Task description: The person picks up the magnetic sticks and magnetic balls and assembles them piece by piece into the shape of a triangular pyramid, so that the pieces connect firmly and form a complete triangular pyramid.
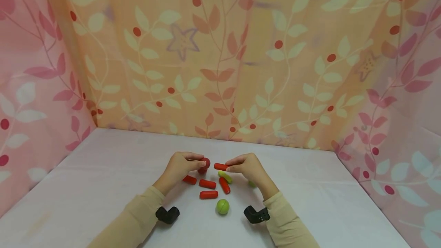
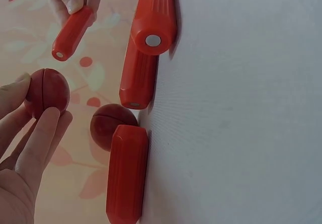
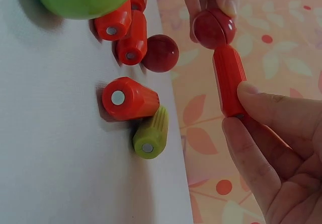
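Observation:
My left hand (image 1: 181, 167) pinches a grooved red ball (image 2: 47, 94) between thumb and fingers, above the table. Across from it, my right hand (image 1: 249, 167) holds a red magnetic rod (image 3: 229, 81) by thumb and fingertips. The rod's far end points toward the ball; a small gap separates them in the head view. Beneath the hands, a second red ball (image 3: 160, 53) lies on the table. Around it are several red rods (image 1: 207, 184) with metal discs in their ends, and a yellow-green rod (image 1: 225, 177) touching one of them.
A green ball (image 1: 222, 206) sits closer to me, between the forearms. Another green ball (image 1: 252, 183) is partly hidden by my right hand. The white tabletop (image 1: 296, 186) meets patterned curtains (image 1: 220, 68) at the back and sides. Each wrist wears a black camera (image 1: 167, 215).

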`<state>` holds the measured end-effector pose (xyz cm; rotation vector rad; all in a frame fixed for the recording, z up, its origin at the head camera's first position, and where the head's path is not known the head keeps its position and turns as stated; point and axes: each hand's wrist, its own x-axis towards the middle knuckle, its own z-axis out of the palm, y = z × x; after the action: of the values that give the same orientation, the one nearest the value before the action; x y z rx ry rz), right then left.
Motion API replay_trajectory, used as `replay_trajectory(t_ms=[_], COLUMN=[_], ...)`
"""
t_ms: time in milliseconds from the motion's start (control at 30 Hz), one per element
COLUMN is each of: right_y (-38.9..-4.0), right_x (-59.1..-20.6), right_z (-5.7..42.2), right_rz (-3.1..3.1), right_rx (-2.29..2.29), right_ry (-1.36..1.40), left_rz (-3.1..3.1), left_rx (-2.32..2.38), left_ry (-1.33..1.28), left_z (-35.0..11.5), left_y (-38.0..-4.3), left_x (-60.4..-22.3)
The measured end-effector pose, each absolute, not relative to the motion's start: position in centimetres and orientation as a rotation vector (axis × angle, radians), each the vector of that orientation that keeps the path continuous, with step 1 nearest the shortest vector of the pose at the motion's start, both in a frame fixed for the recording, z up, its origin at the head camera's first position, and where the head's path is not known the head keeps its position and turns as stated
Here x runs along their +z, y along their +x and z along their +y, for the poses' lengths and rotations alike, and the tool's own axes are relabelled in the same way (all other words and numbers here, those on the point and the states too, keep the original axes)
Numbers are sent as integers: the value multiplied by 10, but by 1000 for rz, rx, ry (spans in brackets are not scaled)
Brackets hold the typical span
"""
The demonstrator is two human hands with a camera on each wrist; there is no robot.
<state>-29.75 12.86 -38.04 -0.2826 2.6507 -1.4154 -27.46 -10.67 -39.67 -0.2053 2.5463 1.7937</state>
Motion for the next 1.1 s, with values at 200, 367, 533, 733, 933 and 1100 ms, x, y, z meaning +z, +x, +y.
replay_trajectory(t_ms=[200,367,533,733,933,1100], right_y=[-296,-295,-295,-296,-295,-295], right_x=[-381,-380,-379,-378,-377,-374], right_z=[127,127,127,127,127,129], right_rz=[2662,2644,2660,2674,2665,2656], right_rx=[-1403,-1407,-1393,-1374,-1368,-1352], right_ry=[-303,-307,-303,-321,-331,-346], left_rz=[2550,2549,2562,2556,2545,2533], left_rx=[1779,1778,1770,1771,1789,1788], left_ry=[-217,-207,-188,-165,-134,-121], left_z=[-104,-102,-102,-100,-99,-100], left_y=[-270,-269,-269,-268,-266,-266], left_x=[-395,-393,-392,-390,-389,-388])
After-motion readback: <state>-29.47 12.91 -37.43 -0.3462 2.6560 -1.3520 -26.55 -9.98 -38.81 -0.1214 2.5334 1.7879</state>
